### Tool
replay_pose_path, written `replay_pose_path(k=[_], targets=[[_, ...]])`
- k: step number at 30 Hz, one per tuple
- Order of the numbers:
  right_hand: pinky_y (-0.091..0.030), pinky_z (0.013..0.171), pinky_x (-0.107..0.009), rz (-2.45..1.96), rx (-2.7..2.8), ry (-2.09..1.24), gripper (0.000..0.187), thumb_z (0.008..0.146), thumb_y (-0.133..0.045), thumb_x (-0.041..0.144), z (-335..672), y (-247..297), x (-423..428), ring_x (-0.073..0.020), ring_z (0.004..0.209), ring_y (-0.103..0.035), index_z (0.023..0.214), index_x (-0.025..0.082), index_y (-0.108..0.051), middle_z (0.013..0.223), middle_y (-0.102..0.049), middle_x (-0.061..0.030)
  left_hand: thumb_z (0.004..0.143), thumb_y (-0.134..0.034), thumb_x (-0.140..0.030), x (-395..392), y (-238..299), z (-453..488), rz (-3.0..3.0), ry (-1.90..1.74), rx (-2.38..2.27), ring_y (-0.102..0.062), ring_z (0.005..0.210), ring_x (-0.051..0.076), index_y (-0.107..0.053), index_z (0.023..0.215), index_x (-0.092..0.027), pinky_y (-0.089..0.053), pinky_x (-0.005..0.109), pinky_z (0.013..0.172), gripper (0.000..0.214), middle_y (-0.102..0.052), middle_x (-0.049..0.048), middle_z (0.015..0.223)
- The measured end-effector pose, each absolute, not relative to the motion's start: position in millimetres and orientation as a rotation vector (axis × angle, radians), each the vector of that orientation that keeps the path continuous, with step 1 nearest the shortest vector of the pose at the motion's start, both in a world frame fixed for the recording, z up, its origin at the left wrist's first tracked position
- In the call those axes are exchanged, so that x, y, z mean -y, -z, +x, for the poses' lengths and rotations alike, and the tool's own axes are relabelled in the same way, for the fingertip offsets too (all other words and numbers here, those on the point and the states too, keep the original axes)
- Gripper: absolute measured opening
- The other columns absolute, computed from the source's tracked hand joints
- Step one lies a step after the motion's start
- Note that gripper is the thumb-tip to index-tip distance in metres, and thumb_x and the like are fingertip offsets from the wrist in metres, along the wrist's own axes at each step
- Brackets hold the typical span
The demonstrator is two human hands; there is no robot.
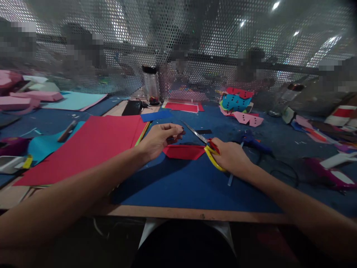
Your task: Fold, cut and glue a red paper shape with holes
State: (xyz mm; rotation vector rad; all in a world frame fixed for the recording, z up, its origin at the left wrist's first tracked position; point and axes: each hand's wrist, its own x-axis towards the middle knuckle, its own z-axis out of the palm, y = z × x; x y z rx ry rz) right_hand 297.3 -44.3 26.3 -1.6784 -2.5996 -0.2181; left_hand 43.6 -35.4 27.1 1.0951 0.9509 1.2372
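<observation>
My right hand (232,156) grips scissors (205,138) with red and yellow handles, their blades pointing up and to the left. The tips end close to my left hand (161,139), whose thumb and fingers are pinched together. A tiny dark bit shows at those fingertips, too small to name. Below and between both hands is a folded red paper piece (184,152) on the blue mat (178,186). Behind the scissor blades lies a short black strip (204,131).
Red paper sheets (103,141) lie at left, with a blue strip (154,115) near their corner. A phone (132,108) and bottle (151,85) stand behind. At right are a blue glue gun (255,143), a purple one (330,173) and dotted paper pieces (237,100).
</observation>
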Motion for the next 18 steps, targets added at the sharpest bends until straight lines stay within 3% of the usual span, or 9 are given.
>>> replay_pose_path(k=[9, 18], targets=[[-0.024, 0.055, -0.028, -1.684, 2.516, 0.103, 0.034, 0.096, -0.043, 0.047, 305, -25, 35, -0.0203, 0.065, -0.064, 0.108, 0.021, -0.060, 0.079, -0.073, -0.0066, 0.072, -0.084, -0.031, 31, -23, 40, 1.080, -1.224, -0.945, -0.061, 0.072, 0.011, -0.077, 0.088, -0.015, -0.050, 0.029, 0.075, 0.024, -0.076, 0.0077, 0.096], [-0.025, 0.057, -0.028, -1.753, 2.472, 0.096, 0.036, 0.095, -0.042, 0.049, 305, -29, 33, -0.0196, 0.063, -0.060, 0.108, 0.021, -0.062, 0.077, -0.071, -0.0061, 0.073, -0.082, -0.026, 23, -20, 35, 1.169, -1.250, -1.040, -0.063, 0.074, 0.013, -0.077, 0.088, -0.014, -0.051, 0.029, 0.077, 0.020, -0.076, 0.0082, 0.093]])
